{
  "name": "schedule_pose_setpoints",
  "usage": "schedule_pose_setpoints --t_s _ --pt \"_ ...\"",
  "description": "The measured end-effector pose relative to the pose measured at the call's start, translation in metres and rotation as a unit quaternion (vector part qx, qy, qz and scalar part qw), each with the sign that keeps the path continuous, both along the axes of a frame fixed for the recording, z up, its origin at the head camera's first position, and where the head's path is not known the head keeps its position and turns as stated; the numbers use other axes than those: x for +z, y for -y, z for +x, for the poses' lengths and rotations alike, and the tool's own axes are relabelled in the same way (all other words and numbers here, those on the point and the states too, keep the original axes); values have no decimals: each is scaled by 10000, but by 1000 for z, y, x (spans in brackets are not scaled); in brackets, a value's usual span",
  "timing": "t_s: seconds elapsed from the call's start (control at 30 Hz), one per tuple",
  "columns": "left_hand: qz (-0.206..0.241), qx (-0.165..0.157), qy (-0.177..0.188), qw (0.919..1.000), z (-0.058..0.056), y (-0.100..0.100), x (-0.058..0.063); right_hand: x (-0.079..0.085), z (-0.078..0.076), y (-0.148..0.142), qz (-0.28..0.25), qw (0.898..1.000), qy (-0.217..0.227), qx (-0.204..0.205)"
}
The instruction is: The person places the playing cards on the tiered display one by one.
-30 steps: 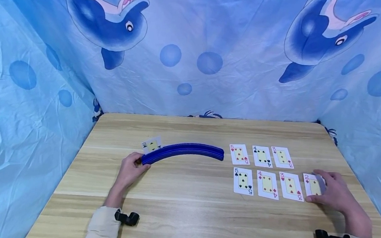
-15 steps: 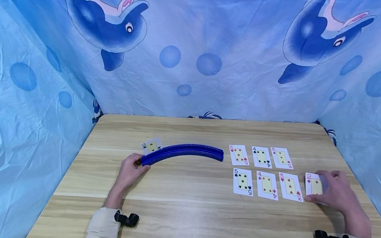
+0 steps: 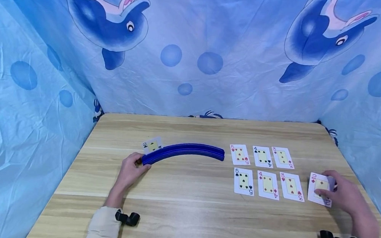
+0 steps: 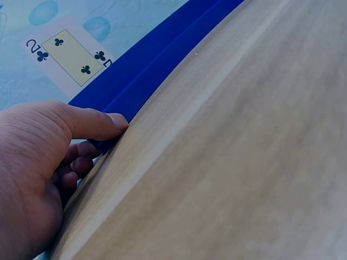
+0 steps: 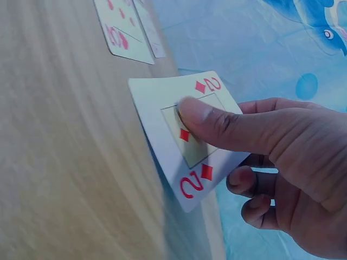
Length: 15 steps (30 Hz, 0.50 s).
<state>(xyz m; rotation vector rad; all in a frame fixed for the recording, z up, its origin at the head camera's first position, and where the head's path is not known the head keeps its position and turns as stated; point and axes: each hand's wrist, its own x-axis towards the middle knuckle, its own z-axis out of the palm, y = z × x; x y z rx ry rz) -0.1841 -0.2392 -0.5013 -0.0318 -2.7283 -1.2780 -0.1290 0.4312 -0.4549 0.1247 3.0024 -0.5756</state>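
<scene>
My left hand [image 3: 131, 170] grips the near left end of a curved blue card holder [image 3: 184, 149], thumb on its front side. A two of clubs [image 4: 69, 54] stands upright in the holder at that end, its lower edge hidden by the blue wall. On the right, my right hand [image 3: 348, 193] pinches the two of diamonds [image 5: 190, 154], thumb across its face and fingers behind. In the right wrist view the card tilts over the table, with a shadow beneath it. Left of it lies the three of hearts [image 3: 292, 186], face up.
Two rows of face-up cards lie right of the holder: five of hearts [image 3: 239, 154], four of spades [image 3: 262, 156] and three of diamonds [image 3: 283, 157] behind, five of spades [image 3: 243, 181] and four of diamonds [image 3: 268, 185] in front. A blue dolphin-print curtain [image 3: 199, 31] surrounds the wooden table [image 3: 181, 217].
My right hand has drawn the two of diamonds rightward, away from the three of hearts, and its thumb now lies across the card's face. My left hand and the holder stay put.
</scene>
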Motion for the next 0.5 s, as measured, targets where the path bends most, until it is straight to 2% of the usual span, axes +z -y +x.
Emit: schedule_pose_setpoints --t_s 0.33,0.5 --pt "40 -28 -64 10000 0 -1 0 8 7 -8 -22 9976 -564 402" --pt "41 -38 -84 9999 1 -2 0 11 11 -11 -85 9964 -675 498"
